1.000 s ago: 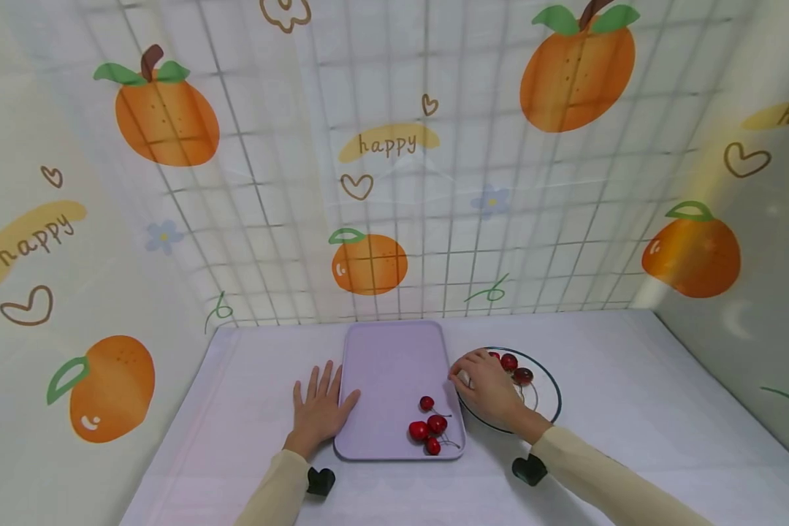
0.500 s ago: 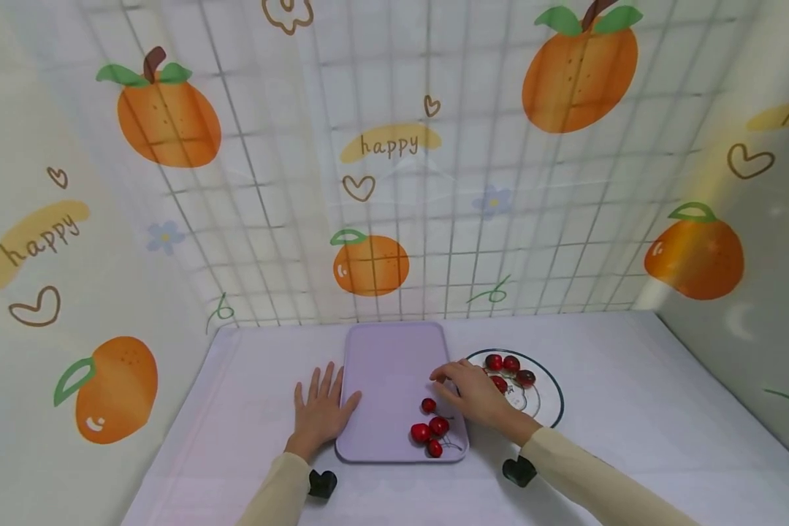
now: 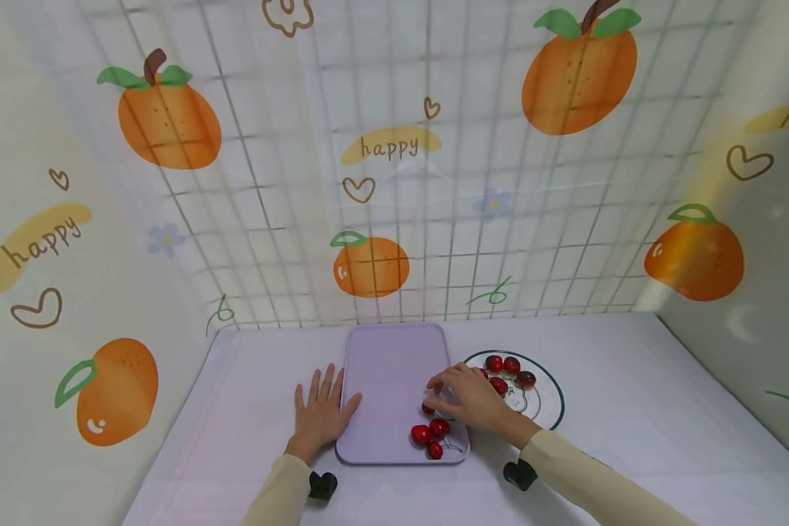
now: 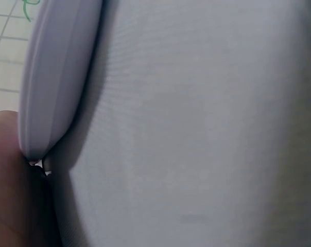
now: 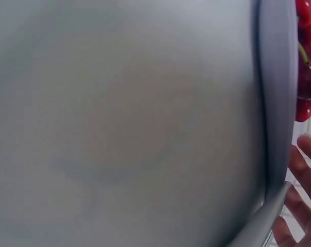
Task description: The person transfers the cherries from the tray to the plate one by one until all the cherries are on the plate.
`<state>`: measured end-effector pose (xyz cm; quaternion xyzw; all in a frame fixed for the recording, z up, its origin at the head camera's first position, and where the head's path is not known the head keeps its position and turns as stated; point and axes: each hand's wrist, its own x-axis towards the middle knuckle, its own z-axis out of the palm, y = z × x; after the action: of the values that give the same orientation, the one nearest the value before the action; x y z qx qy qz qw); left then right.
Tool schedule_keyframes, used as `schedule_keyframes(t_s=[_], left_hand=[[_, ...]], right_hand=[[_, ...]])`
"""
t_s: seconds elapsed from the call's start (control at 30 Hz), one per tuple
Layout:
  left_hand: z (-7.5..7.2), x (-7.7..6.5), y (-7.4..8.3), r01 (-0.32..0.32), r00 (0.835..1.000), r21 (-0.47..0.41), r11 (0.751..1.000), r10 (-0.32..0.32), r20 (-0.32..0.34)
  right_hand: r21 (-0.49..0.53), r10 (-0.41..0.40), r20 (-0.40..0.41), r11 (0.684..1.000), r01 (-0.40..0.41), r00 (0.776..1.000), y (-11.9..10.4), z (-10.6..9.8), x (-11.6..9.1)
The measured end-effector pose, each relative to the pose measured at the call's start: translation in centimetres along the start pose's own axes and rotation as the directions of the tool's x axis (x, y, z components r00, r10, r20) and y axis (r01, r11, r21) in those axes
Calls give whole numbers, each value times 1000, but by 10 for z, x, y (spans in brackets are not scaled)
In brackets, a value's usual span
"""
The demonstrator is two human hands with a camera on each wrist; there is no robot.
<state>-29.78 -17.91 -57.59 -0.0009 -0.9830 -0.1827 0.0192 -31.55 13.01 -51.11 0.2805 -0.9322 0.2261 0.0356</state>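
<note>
My left hand (image 3: 321,418) lies flat beside the lilac tray (image 3: 394,380), fingers spread, its thumb over the tray's left edge. My right hand (image 3: 468,398) is above the tray's right edge, thumb and fingers loosely bent around a single cherry (image 3: 428,408) that they partly hide. In the right wrist view, its fingers (image 5: 306,175) are spread apart, with a small gap to the nearest cherry (image 5: 304,109). A group of red cherries (image 3: 421,435) with stems sits in the tray's near right corner. On the clear, dark-rimmed plate (image 3: 551,409) lie several more cherries (image 3: 497,386).
A white cloth (image 3: 263,365) covers the table. Behind it stands a curtain (image 3: 394,219) printed with oranges and "happy", over a wire grid. Each wrist carries a dark heart-shaped piece (image 3: 322,485) near its cuff. Tablecloth fills most of both wrist views.
My right hand has moved left from the plate to the tray and lowered towards the single cherry. More cherries on the plate have come into sight. My left hand has stayed still.
</note>
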Motion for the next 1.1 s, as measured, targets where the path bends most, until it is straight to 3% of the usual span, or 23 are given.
schedule_keyframes(t_s=[0.7, 1.1], left_hand=[[-2, -1, 1, 16, 1000, 10, 1000, -16, 15], [-4, -1, 3, 16, 1000, -4, 1000, -16, 17]], right_hand=[[-40, -70, 13, 997, 70, 997, 8, 5, -3], [50, 23, 14, 998, -24, 1000, 6, 2, -3]])
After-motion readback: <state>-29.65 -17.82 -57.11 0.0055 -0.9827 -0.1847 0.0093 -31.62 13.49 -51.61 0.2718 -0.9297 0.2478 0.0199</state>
